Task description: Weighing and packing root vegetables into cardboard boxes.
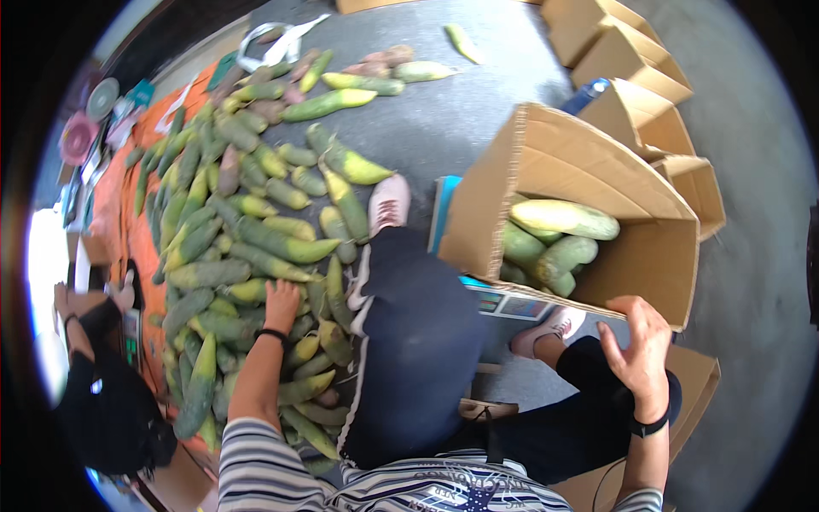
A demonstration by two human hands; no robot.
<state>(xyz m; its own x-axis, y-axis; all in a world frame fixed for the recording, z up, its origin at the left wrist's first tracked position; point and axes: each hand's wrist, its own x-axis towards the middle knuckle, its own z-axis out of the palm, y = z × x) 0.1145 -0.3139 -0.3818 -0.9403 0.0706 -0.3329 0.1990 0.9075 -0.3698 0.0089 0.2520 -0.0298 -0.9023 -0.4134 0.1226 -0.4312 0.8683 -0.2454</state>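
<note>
My left hand [282, 306] reaches into a large heap of green radishes [211, 274], its fingers touching a radish [248, 291]. Whether they close around it is hidden under the hand. On my right stands an open cardboard box [659, 269], tilted towards me in the view. Several pale green radishes [566, 219] lie inside, gathered at its left end. The fingers of my right hand [642, 342] hook over the box's near rim, with the thumb outside.
The box rests on a blue-edged printed carton [505, 304]. Several open cardboard boxes [640, 115] line the right, near a blue bottle [585, 96]. An orange sheet [109, 211] lies beyond the heap. Another person [109, 409] sits at the far left. A single radish [463, 43] lies apart.
</note>
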